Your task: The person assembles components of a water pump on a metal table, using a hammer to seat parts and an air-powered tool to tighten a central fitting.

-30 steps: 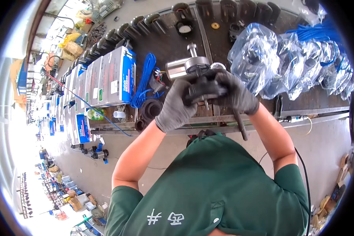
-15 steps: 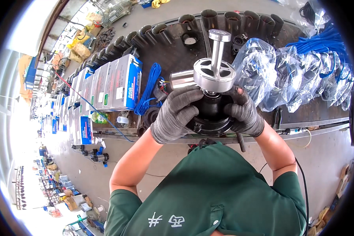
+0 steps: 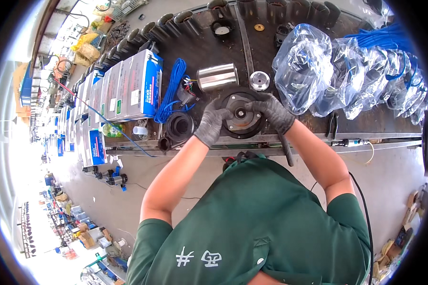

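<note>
A black round housing (image 3: 246,132) sits near the table's front edge, its flat face up, with bolts around a worn plate and a small shaft end at the centre. My left hand (image 3: 213,121), in a grey glove, grips its left side, the thumb pointing across the face. From the right, my gloved right hand (image 3: 275,113) holds the far right rim, fingers reaching over it. The undersides of both grips are hidden. Just behind the housing lie a shiny metal cylinder (image 3: 217,77) and a round silver piece (image 3: 259,81).
Left of the housing are black rings (image 3: 180,125), a blue cable coil (image 3: 172,90) and grey-blue boxes (image 3: 133,90). Bagged parts (image 3: 303,69) crowd the right side. Dark tubes (image 3: 188,21) line the back. A dark bar (image 3: 286,149) juts over the front edge.
The silver spoked part with its post no longer stands over the housing. The housing's flat face now shows upward, and both hands have shifted onto its rim. The view has moved slightly.
</note>
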A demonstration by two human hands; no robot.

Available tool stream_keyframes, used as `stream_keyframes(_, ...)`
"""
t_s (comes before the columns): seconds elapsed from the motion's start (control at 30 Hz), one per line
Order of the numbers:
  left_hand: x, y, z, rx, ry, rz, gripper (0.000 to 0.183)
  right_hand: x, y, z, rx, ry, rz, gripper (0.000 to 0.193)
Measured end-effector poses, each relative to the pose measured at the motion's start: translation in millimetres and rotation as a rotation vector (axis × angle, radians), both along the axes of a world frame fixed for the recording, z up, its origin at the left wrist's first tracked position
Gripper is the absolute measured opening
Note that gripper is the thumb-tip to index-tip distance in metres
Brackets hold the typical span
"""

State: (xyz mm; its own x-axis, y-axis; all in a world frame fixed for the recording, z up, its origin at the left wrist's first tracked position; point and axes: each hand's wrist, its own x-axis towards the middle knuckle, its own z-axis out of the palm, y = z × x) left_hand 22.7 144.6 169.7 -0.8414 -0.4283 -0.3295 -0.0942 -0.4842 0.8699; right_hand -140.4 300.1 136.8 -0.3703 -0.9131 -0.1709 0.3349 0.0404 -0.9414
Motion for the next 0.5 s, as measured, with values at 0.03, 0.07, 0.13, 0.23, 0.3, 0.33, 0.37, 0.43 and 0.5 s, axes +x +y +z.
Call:
stream_keyframes(0.03, 1.6, -2.2, -20.7, 0.054, 0.025, 0.022, 0.058, 1.5, -6.3, -17.8, 0.024, -0.101, 0.022, 0.040)
stream_keyframes(0.07, 0.8, -2.8, -36.1, 0.101, 0.007, 0.041, 0.051, 1.8, -11.1, -39.1, 0.051, -0.110, 0.008, 0.038)
stream_keyframes(0.13, -0.3, -4.3, -61.4, 0.197, -0.027, 0.086, 0.040, 2.2, -19.7, -70.5, 0.108, -0.127, -0.014, 0.034)
stream_keyframes(0.23, -8.4, -15.1, -87.9, 0.213, -0.244, 0.167, 0.035, 5.0, -33.5, -90.8, 0.287, -0.132, -0.098, 0.038)
stream_keyframes(0.3, -9.1, -16.4, -93.6, 0.158, -0.288, 0.212, 0.038, 6.3, -37.2, -96.4, 0.300, -0.089, -0.101, 0.043)
stream_keyframes(0.33, -9.9, -18.2, -89.1, 0.151, -0.308, 0.221, 0.038, 6.2, -39.1, -93.4, 0.322, -0.045, -0.104, 0.044)
stream_keyframes(0.37, -11.0, -21.3, -84.9, 0.144, -0.328, 0.229, 0.038, 5.5, -41.0, -90.3, 0.343, 0.000, -0.107, 0.045)
stream_keyframes(0.43, -12.6, -33.3, -80.2, 0.120, -0.305, 0.177, 0.040, 1.4, -46.5, -76.1, 0.286, 0.029, -0.081, 0.045)
stream_keyframes(0.5, -18.1, -30.8, -60.1, 0.151, -0.311, 0.209, 0.040, 0.4, -48.7, -54.8, 0.280, -0.052, -0.093, 0.045)
